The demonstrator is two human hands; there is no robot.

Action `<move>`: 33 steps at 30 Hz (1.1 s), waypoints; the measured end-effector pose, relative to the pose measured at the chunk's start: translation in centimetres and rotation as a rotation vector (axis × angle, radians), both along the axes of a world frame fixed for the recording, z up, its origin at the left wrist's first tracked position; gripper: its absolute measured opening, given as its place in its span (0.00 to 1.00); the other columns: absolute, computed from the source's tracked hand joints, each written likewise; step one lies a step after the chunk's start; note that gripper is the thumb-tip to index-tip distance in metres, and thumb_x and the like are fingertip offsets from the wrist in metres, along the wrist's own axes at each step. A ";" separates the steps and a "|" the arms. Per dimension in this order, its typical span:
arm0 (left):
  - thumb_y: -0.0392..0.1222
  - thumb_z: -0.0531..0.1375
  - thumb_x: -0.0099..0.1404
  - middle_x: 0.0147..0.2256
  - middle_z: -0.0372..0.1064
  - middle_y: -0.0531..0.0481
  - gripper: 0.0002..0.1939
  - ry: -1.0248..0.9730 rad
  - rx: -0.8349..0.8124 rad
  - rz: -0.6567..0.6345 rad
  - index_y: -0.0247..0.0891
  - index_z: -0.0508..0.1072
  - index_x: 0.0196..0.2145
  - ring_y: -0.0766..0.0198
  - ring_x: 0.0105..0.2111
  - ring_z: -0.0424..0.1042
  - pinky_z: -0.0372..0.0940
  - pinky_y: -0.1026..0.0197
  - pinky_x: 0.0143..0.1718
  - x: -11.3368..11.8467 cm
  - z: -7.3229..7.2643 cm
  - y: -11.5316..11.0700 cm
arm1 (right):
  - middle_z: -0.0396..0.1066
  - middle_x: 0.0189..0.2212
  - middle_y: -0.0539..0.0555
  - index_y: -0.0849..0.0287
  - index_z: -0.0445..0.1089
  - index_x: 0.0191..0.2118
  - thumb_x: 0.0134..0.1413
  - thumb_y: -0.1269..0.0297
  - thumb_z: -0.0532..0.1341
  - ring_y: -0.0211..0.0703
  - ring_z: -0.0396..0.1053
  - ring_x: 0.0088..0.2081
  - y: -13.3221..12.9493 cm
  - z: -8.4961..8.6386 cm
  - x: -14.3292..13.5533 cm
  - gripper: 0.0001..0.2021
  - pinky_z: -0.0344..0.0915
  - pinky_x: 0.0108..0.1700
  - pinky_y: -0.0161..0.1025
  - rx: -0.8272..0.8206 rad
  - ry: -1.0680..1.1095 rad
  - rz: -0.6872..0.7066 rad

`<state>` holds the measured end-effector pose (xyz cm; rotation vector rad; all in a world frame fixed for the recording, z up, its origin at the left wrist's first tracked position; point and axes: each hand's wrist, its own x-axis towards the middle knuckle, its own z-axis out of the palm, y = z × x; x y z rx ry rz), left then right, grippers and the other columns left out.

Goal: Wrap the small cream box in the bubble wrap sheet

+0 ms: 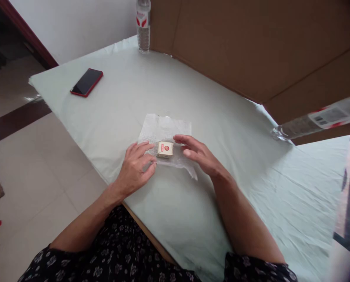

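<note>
A small cream-coloured box [165, 149] with red print lies on a sheet of clear bubble wrap [165, 127] spread on the table. To the left of the box is my left hand [137, 166], its fingers apart and resting at the wrap's left edge. On the other side, my right hand [200, 152] hovers close to the box with fingers stretched out and nothing in them. Neither hand grips the box. One corner of the wrap sticks out toward me below my right hand.
The table [113, 117] has a pale green cloth. A phone [87, 82] in a red case lies at the far left. One water bottle [143, 29] stands at the back; another bottle [321, 119] is at the right. Brown cardboard [236, 47] rises behind.
</note>
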<state>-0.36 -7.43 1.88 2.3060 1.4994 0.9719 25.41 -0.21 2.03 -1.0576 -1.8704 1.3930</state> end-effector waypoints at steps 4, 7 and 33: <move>0.38 0.58 0.67 0.49 0.79 0.43 0.06 -0.141 -0.083 0.046 0.40 0.75 0.34 0.52 0.52 0.76 0.65 0.44 0.59 0.8 0.2 2.4 | 0.68 0.64 0.57 0.48 0.67 0.64 0.50 0.39 0.69 0.58 0.65 0.64 -0.6 2.6 1.1 0.37 0.63 0.64 0.58 0.084 -0.120 0.043; 0.40 0.58 0.65 0.45 0.81 0.44 0.05 -0.264 -0.234 0.113 0.40 0.74 0.33 0.54 0.46 0.78 0.71 0.52 0.48 1.0 0.1 3.5 | 0.74 0.57 0.58 0.50 0.71 0.59 0.49 0.46 0.71 0.58 0.72 0.57 -1.1 2.5 0.0 0.32 0.67 0.58 0.55 0.213 -0.276 -0.076; 0.45 0.65 0.55 0.36 0.79 0.47 0.10 -0.664 -0.522 0.104 0.38 0.71 0.23 0.62 0.35 0.74 0.67 0.62 0.37 2.1 -0.2 4.1 | 0.79 0.37 0.54 0.57 0.66 0.23 0.40 0.51 0.74 0.39 0.70 0.32 -0.4 -0.6 -1.8 0.19 0.64 0.34 0.37 -0.294 0.146 -0.252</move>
